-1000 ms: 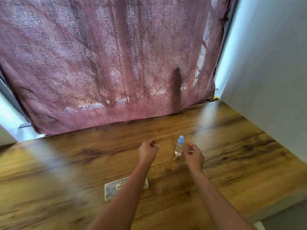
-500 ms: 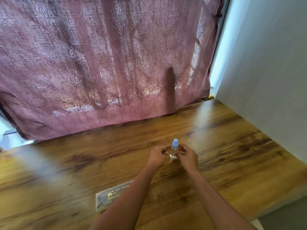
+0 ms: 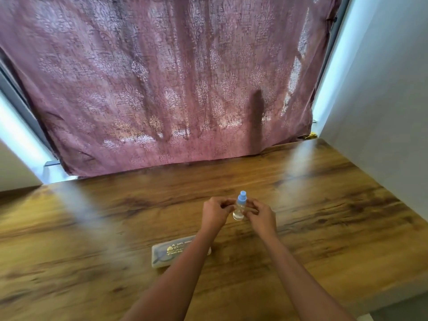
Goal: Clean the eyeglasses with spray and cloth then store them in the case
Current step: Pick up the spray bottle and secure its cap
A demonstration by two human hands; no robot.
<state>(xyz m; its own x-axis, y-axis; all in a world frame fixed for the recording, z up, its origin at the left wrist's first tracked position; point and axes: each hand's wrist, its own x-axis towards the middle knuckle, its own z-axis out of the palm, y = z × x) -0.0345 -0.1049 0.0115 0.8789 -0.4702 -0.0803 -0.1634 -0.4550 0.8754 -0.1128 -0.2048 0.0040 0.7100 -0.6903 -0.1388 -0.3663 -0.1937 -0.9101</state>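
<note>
A small clear spray bottle [image 3: 240, 208] with a blue nozzle stands upright on the wooden surface [image 3: 335, 216], flanked by both hands. The left hand [image 3: 216, 213] has its fingers [image 3: 225, 203] curled against the bottle's left side, and the right hand [image 3: 261, 215] has its fingers [image 3: 252, 205] pinched on the right side. Nearer the person, a translucent eyeglasses case [image 3: 170, 252] with gold print lies flat, its right end hidden under the left forearm. A patterned maroon curtain [image 3: 162, 77] hangs behind the surface.
</note>
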